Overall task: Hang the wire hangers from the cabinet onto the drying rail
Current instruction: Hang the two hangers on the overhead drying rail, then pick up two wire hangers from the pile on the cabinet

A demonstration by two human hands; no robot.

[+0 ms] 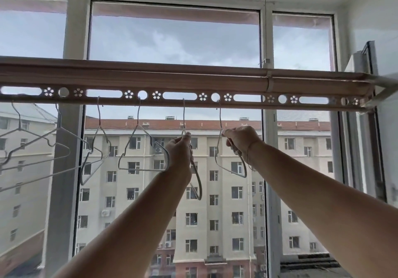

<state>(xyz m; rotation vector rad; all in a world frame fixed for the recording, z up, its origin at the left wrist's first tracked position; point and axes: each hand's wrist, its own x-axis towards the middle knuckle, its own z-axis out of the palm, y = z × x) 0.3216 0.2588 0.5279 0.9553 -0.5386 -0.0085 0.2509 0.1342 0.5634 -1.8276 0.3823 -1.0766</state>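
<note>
- While both arms reach up toward the window (174, 40), the drying rail (172, 81) runs across the view from left to right. Its lower strip is punched with long slots, round holes and flower cut-outs.
- Left grip (179, 148): the fingers and thumb are curled round the neck of the centre hanger (183, 116), pinching the wire just below its straight stem.
- Centre hanger: the hook goes up into a long slot of the rail. The body hangs nearly edge-on, dropping below the left grip beside the forearm.
- Right grip (241, 140): the thumb and fingers are pressed together on the neck of the right hanger (220, 118), with the wire pinched between them.
- Right hanger: the hook meets the rail's lower edge just under a round hole. I cannot tell whether it passes through the hole. The body hangs below and left of the wrist.
- The two held hangers are near each other but do not touch.
- Third hanger (140, 168): it hangs free just left of the left grip, with its hook at a round hole.
- Fourth hanger (98, 116): it hangs further left, with its hook in a long slot.
- Far-left hangers (32, 139): several overlap at the left edge of the view. The count is unclear.
- A thin cord (265, 19) drops from the ceiling to the rail, right of centre.
- Outside the glass stands a pale multi-storey building (226, 202) with a red roof.
</note>
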